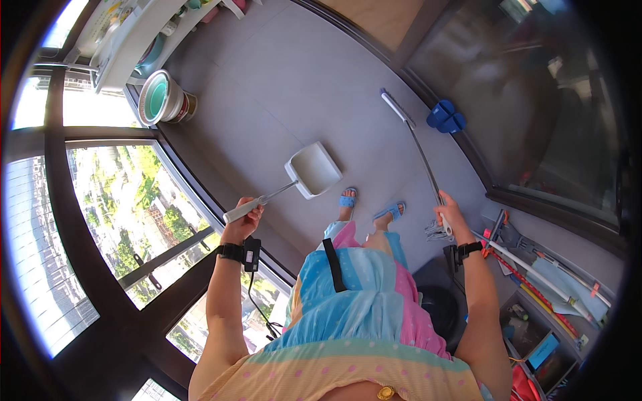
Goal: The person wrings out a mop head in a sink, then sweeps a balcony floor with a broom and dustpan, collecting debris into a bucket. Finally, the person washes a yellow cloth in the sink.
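My left hand [243,220] is closed around the pale grip of a long-handled white dustpan [315,170]. Its pan is ahead of my feet, with the open side turned away from the handle; no debris can be made out in it. On the other side, my right hand [450,213] grips the lower end of a thin-handled broom [424,155]. The narrow white broom head [396,108] with dark bristles points away from me, close to the glass door's frame. Whether the bristles touch the floor I cannot tell.
Blue slippers [445,117] lean by the sliding door's track [426,95]. A bucket with a green inside [156,98] stands at the far left below a white shelf [135,45]. Mop poles [531,270] and a grey storage box [526,326] are at my right. Windows [135,215] line my left.
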A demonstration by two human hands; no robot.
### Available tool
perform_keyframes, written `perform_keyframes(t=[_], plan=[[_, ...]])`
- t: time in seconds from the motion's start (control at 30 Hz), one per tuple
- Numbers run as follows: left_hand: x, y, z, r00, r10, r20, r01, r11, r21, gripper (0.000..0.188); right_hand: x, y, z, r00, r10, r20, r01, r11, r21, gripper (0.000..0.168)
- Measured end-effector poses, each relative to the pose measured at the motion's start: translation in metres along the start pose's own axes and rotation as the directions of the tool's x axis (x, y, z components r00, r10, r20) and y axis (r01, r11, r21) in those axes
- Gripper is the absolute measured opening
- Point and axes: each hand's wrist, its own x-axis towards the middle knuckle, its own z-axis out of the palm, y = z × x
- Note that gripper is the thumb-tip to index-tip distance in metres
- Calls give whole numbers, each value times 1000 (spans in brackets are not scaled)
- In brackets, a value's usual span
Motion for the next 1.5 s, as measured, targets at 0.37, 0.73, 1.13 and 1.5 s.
perform_keyframes(t=[0.37,0.73,1.13,1.5], plan=[[26,14,-75,998,-10,61,26,962,-272,26,107,-55,96,983,143,114,-122,977,-172,80],[32,12,-67,994,99,50,-85,969,-231,21,22,-6,127,878,337,339,-39,758,-651,79],[48,7,-83,986,141,93,-113,960,-257,18,-78,-34,75,796,331,507,80,772,-631,69],[48,-27,-100,971,236,29,-218,932,-288,18,-32,-103,61,861,226,455,149,744,-651,68]])
